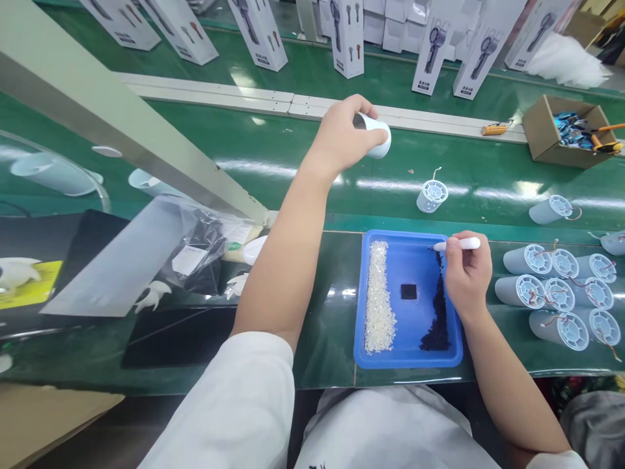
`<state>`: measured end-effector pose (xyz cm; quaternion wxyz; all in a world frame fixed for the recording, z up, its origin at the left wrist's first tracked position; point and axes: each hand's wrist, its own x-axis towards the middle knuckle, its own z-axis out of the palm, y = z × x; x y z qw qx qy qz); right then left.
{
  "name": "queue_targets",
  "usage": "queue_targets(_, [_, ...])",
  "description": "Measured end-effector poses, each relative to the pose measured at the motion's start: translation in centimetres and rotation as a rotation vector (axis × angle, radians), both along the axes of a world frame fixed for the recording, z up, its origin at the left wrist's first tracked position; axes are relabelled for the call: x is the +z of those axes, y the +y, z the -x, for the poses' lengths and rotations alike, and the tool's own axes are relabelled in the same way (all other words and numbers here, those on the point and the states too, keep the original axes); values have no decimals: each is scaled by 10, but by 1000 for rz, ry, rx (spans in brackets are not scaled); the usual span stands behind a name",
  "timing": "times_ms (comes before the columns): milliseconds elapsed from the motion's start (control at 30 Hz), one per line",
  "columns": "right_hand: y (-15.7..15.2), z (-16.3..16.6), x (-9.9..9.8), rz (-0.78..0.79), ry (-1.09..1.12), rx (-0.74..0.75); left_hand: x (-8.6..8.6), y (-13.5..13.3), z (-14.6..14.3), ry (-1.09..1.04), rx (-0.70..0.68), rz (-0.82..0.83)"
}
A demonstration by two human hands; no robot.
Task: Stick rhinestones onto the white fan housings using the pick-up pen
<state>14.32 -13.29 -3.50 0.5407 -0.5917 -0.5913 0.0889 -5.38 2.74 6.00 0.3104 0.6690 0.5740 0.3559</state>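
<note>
My left hand point(347, 133) reaches out over the green conveyor, its fingers wrapped round a pale blue-white plastic cylinder point(379, 144). In my right hand point(469, 277) is a white pen-shaped tool point(463, 244), its tip pointing left at the top of a strip of tiny black pieces point(437, 326). These lie along the right side of a blue tray point(413, 363). Down the tray's left side runs a strip of small translucent white pieces point(379, 303). A black square point(409, 291) lies between the two strips. Beyond the tray, one cylinder with a wire point(432, 197) stands on the conveyor.
Several cylinders with wires point(559, 294) lie grouped right of the tray. A cardboard box point(547, 133) holds blue-wrapped items and an orange-handled tool. White printed cartons point(349, 39) line the far side. A metal post point(195, 156) slants across the left, near plastic bags point(195, 241).
</note>
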Motion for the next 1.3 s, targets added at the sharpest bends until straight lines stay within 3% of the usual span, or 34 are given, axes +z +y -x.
queue_targets(267, [-1, 0, 2, 2, 4, 37, -4, 2, -4, -5, -24, -11])
queue_targets(500, [-4, 5, 10, 69, -73, 317, -6, -1, -12, -28, -74, -14])
queue_targets(800, [-5, 6, 15, 55, -176, 311, -10, 0, -17, -16, -89, 20])
queue_targets(1067, [-6, 7, 12, -22, -68, 231, -12, -1, -20, -104, -89, 6])
queue_targets(1300, [-5, 7, 11, -12, -100, 277, -12, 0, -21, -134, -84, 6])
